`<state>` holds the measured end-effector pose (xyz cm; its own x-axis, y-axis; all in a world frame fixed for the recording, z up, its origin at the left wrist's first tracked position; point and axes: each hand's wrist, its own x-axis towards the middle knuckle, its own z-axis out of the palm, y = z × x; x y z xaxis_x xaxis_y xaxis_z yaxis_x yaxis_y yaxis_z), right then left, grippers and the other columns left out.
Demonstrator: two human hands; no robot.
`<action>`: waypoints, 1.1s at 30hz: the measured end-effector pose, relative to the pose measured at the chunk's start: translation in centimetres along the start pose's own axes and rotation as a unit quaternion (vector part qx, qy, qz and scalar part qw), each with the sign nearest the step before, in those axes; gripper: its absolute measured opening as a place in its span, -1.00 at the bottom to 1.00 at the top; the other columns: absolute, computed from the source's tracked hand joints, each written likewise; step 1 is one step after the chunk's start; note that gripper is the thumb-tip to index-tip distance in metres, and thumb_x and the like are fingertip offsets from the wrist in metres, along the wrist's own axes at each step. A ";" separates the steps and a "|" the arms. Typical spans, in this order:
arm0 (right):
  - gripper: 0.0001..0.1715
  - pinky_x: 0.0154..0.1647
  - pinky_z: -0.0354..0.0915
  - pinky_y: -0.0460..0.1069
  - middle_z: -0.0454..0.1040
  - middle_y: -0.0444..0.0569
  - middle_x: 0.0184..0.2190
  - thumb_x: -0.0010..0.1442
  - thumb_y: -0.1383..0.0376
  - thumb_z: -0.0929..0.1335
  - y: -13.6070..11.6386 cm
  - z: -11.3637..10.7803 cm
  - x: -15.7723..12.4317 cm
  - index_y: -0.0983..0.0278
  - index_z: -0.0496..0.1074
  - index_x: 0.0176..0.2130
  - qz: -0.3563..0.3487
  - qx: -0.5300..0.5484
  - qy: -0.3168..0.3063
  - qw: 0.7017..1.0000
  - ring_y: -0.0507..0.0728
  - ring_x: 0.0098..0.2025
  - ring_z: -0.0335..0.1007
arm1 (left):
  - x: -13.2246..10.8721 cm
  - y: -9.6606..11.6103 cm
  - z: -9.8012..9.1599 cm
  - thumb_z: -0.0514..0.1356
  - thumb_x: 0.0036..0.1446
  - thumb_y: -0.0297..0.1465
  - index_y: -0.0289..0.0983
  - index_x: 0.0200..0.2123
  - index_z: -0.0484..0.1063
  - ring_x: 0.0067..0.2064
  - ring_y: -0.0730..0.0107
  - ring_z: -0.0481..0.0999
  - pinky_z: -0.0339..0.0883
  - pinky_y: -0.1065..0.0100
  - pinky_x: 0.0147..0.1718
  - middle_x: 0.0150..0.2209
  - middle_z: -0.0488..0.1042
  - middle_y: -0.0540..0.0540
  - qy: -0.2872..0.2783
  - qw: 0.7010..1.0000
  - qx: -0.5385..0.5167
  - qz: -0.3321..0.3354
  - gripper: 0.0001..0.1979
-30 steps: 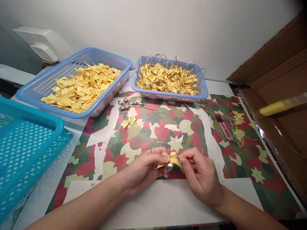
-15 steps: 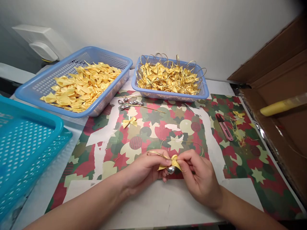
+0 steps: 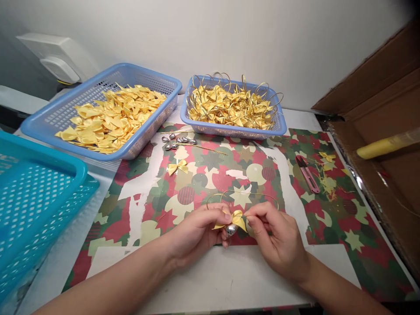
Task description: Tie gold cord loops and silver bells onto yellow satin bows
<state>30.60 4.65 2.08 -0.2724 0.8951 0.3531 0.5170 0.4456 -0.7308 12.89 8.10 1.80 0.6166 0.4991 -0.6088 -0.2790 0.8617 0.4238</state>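
My left hand [image 3: 196,231] and my right hand [image 3: 278,239] meet low over the patterned paper [image 3: 203,183], both pinching a small yellow ribbon bow [image 3: 235,218] with a silver bell [image 3: 231,229] hanging under it. A thin gold wire [image 3: 244,194] loops up from the bow behind my fingers. A loose yellow bow [image 3: 177,166] lies farther back on the paper, next to several silver bells [image 3: 177,142] and a gold wire piece [image 3: 210,150].
A blue basket [image 3: 98,114] of yellow bows stands back left. A smaller blue basket [image 3: 231,108] of finished bows with gold loops is back centre. A turquoise basket [image 3: 36,201] is at left. Pink snips [image 3: 306,174] and scraps lie right, beside a cardboard box [image 3: 383,131].
The gold wire end, which lay low over my left fingers half a second ago, has swung back up into a loop. The bow and my hands stay in nearly the same spot.
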 end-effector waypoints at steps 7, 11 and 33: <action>-0.82 -0.55 0.13 -0.14 0.36 -0.15 -0.55 0.24 0.53 0.22 -0.1 -0.4 0.4 0.29 0.29 -0.29 -0.058 -0.049 -0.008 0.997 -0.05 -0.57 0.16 | 0.0 0.2 0.3 0.29 -0.29 -0.41 -0.28 -0.69 0.33 -0.53 0.48 0.22 0.21 0.42 -0.55 -0.61 0.29 0.00 0.024 0.999 0.023 -0.020 -0.84; -0.81 -0.54 0.14 -0.14 0.34 -0.15 -0.56 0.24 0.54 0.21 0.0 -0.1 0.2 0.29 0.29 -0.29 -0.058 -0.042 -0.002 0.997 -0.05 -0.56 0.18 | 0.0 0.4 0.4 0.28 -0.32 -0.40 -0.28 -0.71 0.33 -0.54 0.47 0.21 0.18 0.42 -0.57 -0.64 0.27 0.00 0.028 0.999 0.032 -0.025 -0.85; -0.83 -0.62 0.10 -0.18 0.30 -0.20 -0.55 0.30 0.47 0.20 0.3 0.5 0.2 0.26 0.27 -0.30 0.038 0.056 -0.008 0.998 -0.09 -0.62 0.13 | -0.1 -0.1 0.7 0.27 -0.22 -0.39 -0.27 -0.68 0.25 -0.50 0.48 0.15 0.12 0.40 -0.50 -0.62 0.19 0.03 0.025 0.999 0.000 0.021 -0.79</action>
<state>30.31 4.93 1.63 -0.2483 0.9258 0.2850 0.4430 0.3702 -0.8165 13.34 7.85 2.27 0.5663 0.5394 -0.6232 -0.3037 0.8394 0.4507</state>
